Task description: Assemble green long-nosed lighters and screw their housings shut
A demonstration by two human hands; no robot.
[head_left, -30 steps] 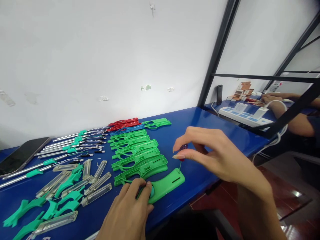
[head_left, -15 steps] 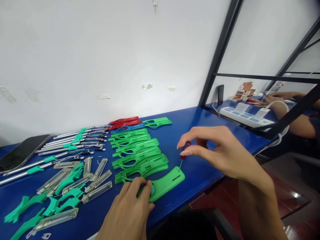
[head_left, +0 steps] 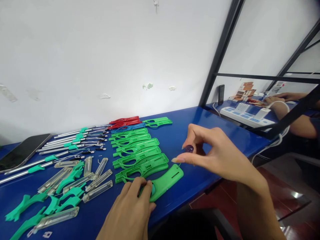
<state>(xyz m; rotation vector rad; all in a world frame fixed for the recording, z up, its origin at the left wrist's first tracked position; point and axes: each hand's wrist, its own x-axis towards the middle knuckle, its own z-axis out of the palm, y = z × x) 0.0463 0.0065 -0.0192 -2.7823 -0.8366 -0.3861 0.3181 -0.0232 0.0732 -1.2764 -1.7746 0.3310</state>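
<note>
Glossy blue tabletop (head_left: 192, 123); right hand's (head_left: 215, 150) fingers pinch rounded screwdriver handle (head_left: 189, 148); left's (head_left: 131, 206) grip smooth green casing (head_left: 167, 181).

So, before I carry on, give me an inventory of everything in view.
Open green shells: at least six, centre
Red shells: about two, centre back
Blue shell: one, beside them
Green case: one, near edge
Clear tanks: about nine, left
Loose teal pieces: several, left
Silver rods: several, teal collars, back left
Phone: one, dark, far left
Power strip: one, white and blue, right
Boxes: several, orange-brown, right background
Table: blue, underneath
Frame: black, right
Wall: white, behind
Co-worker's arm: far right
Screwdriver: one, purple handle, right hand
Left hand: on green case
Right hand: pinching screwdriver
</note>
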